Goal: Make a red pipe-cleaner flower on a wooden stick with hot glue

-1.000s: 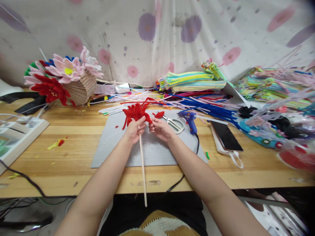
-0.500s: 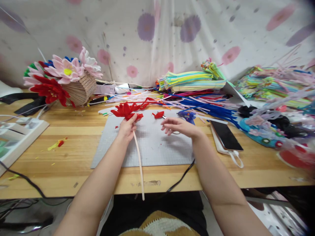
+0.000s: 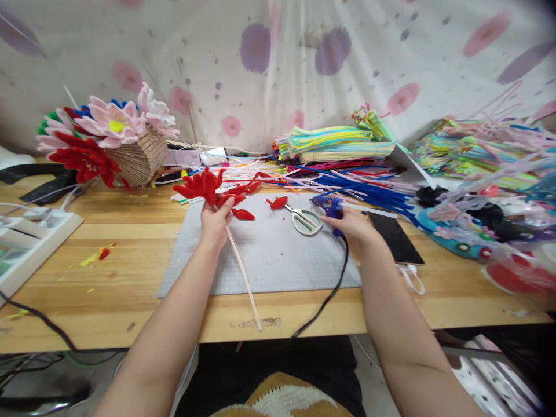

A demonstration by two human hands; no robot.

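Note:
My left hand (image 3: 215, 223) is closed around the pale stem (image 3: 243, 263) of a red fuzzy flower (image 3: 200, 186), just below the bloom. The stem slants down toward the table's front edge. On the right, my right hand (image 3: 354, 225) is at the handle of a blue hot glue gun (image 3: 328, 204), thumb in front and the other fingers mostly hidden. Scissors (image 3: 306, 221) with pale green handles lie between my hands. Beside their tip is a loose red petal (image 3: 277, 202). Another red petal (image 3: 243, 214) rests near my left hand. All this is over a grey cutting mat (image 3: 269, 266).
A basket of fuzzy flowers (image 3: 136, 162) lies tilted at back left, behind a white power strip (image 3: 39, 243). Bundles of coloured pipe cleaners (image 3: 339, 143) line the back. A phone (image 3: 397, 240) lies right of the mat. The glue gun's black cord (image 3: 332, 289) drops over the front edge.
My right hand has moved right, from above the scissors to the glue gun's handle, uncovering the scissors. My left hand has shifted slightly left with the flower, whose bloom now stands more upright.

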